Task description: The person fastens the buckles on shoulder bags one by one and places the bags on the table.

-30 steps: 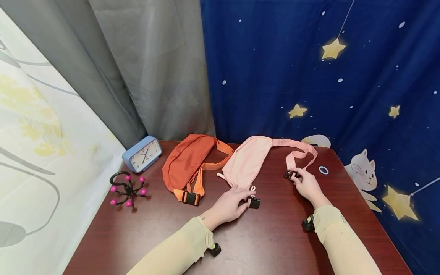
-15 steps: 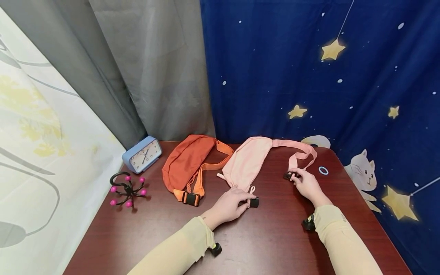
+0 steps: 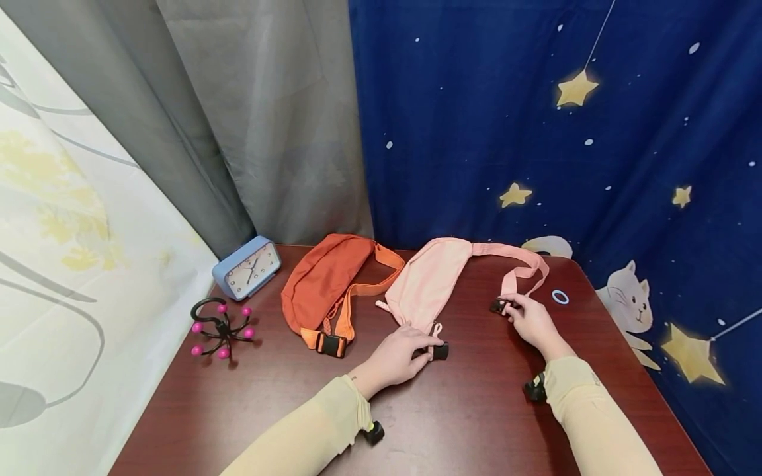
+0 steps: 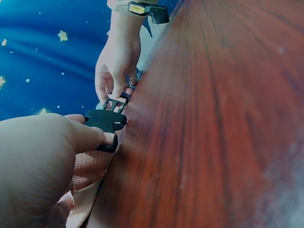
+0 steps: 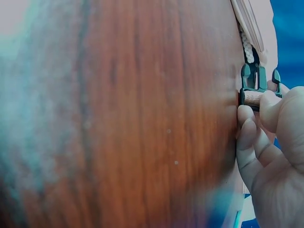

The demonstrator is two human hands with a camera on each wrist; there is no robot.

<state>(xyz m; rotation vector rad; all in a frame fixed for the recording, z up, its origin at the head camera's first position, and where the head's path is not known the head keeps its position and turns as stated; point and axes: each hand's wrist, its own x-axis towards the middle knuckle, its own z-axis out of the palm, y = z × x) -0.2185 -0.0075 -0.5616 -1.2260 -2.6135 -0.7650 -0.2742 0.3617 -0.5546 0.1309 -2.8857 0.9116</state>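
Note:
A pink waist bag (image 3: 428, 281) lies on the table with its strap (image 3: 512, 250) curving off to the right. My left hand (image 3: 397, 356) pinches the black socket half of its buckle (image 4: 105, 119) between thumb and fingers, by the webbing end. Farther right, my right hand (image 3: 534, 325) pinches the pronged buckle half (image 5: 254, 81) at the strap's other end, its prongs pointing away from the fingers. The two halves are apart, with bare table between them. A zip-pull cord (image 3: 437, 328) shows beside the left fingertips.
Left of the pink bag lies an orange waist bag (image 3: 324, 277), its black buckle (image 3: 331, 344) fastened. A blue alarm clock (image 3: 247, 268) and a black massager with pink tips (image 3: 222, 328) stand farther left. A light blue ring (image 3: 559, 297) lies near the right edge.
Both hands stay in nearly the same places. The socket half at my left fingertips has turned slightly, and the strap by my right hand has shifted a little to the right.

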